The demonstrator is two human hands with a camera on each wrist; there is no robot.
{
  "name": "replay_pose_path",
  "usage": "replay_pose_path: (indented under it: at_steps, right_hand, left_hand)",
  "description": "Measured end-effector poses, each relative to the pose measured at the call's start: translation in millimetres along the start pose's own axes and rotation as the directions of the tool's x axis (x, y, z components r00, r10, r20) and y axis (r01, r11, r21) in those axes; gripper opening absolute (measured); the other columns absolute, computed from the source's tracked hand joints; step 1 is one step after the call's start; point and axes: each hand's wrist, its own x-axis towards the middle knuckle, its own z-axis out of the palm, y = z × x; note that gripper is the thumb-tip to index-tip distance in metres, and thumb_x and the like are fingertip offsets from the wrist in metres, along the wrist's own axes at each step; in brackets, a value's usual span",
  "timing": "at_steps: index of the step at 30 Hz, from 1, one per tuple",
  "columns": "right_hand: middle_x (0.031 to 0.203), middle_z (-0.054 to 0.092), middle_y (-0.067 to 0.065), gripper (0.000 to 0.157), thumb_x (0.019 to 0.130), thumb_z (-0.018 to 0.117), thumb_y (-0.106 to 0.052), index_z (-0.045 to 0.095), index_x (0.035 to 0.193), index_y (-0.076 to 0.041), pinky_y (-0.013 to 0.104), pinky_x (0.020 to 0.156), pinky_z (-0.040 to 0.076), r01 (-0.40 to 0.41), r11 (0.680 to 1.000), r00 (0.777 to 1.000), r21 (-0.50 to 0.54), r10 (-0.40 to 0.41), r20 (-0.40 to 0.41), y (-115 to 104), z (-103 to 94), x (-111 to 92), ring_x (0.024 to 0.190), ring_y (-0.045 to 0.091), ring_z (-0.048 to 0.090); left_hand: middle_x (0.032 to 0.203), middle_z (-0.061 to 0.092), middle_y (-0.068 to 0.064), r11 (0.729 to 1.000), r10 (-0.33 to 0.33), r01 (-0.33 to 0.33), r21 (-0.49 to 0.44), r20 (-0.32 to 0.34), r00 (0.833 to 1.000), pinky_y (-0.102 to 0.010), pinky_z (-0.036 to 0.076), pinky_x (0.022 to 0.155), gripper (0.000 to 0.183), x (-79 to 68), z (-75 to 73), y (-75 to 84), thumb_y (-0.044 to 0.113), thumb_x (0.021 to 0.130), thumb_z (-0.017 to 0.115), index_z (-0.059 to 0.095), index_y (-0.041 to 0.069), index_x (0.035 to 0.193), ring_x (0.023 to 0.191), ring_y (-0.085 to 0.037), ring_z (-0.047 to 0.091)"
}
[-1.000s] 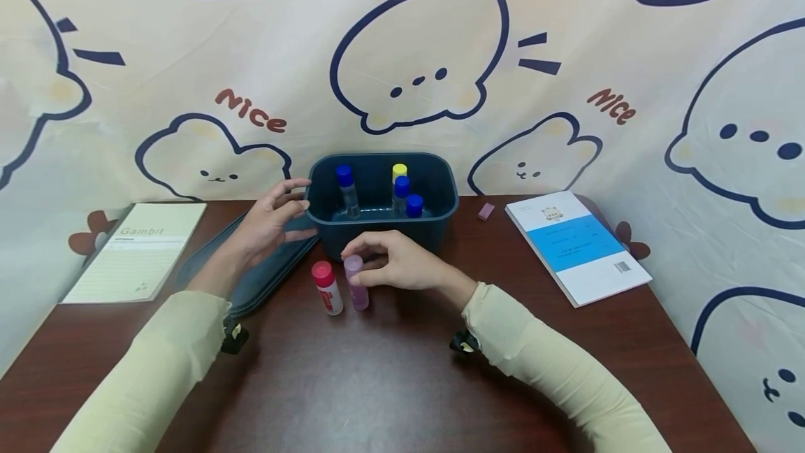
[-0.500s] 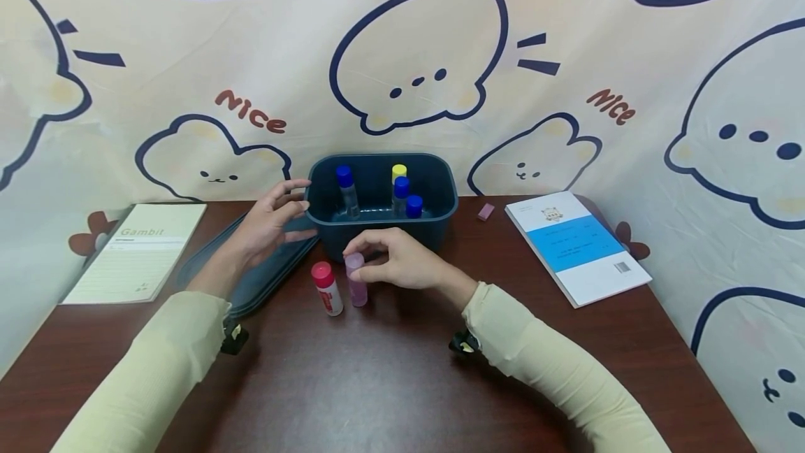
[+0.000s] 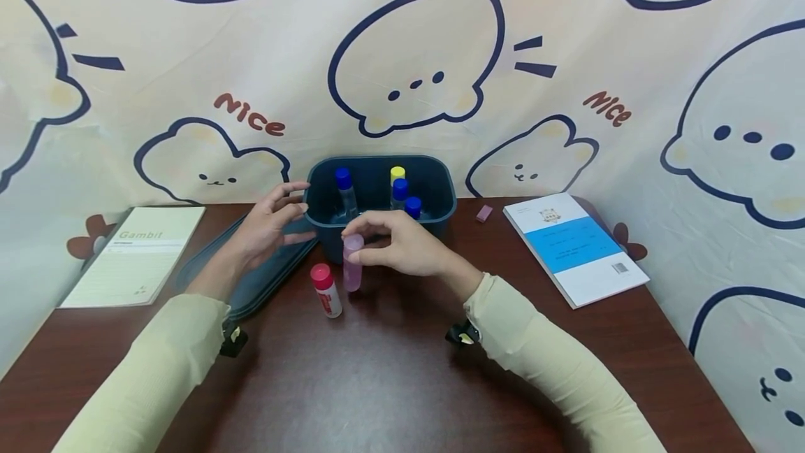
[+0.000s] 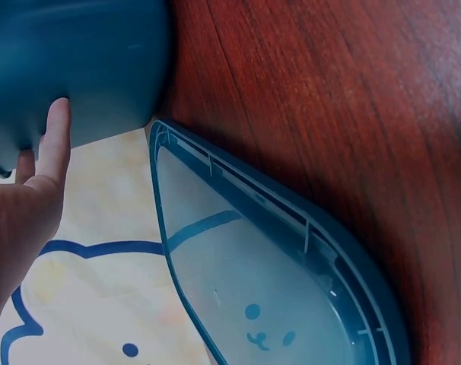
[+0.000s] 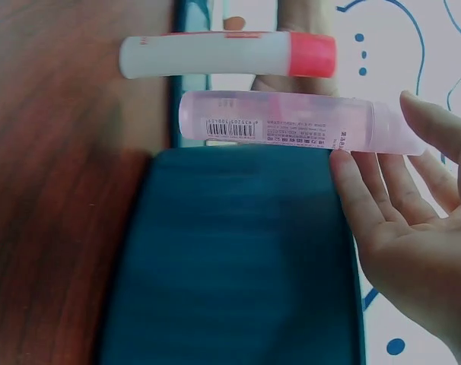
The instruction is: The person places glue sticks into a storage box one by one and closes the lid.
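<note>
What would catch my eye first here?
Probably the backdrop, its big navy-outlined cartoon faces spreading behind the table. Next, the dark teal bin before it, holding blue-capped tubes and a yellow-capped one, with the left hand at its left side. Nearer, the right hand pinches a translucent purple tube beside an upright red-capped tube.

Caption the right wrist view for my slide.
Right hand pinching a translucent pink tube, a red-capped tube and teal bin nearby.
</note>
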Motion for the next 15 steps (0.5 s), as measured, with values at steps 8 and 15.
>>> replay_pose_path:
  at_steps: [8,15]
  right_hand:
    - [0.118,0.067,0.013,0.027,0.095,0.070,-0.004,0.065,0.121,-0.001,0.035,0.093,0.057,0.067,0.996,0.995,0.051,-0.063,-0.079,-7.4,-9.4,5.3,0.108,0.023,0.064]
    - [0.112,0.066,0.008,0.024,0.092,0.073,-0.008,0.065,0.114,-0.003,0.039,0.087,0.060,0.070,0.994,0.982,0.079,-0.054,-0.180,-11.6,-10.9,9.2,0.107,0.025,0.063]
  left_hand:
    - [0.165,0.014,-0.014,1.000,-0.004,0.004,-0.002,-0.011,1.000,-0.051,0.050,0.099,0.050,0.3,0.2,-0.8,0.024,0.107,0.052,0.033,0.020,0.153,0.139,-0.040,0.038]
    - [0.164,0.016,-0.017,1.000,-0.004,0.004,-0.007,-0.004,1.000,-0.053,0.048,0.099,0.049,0.2,-0.1,-0.3,0.023,0.107,0.051,0.033,0.019,0.153,0.137,-0.042,0.039]
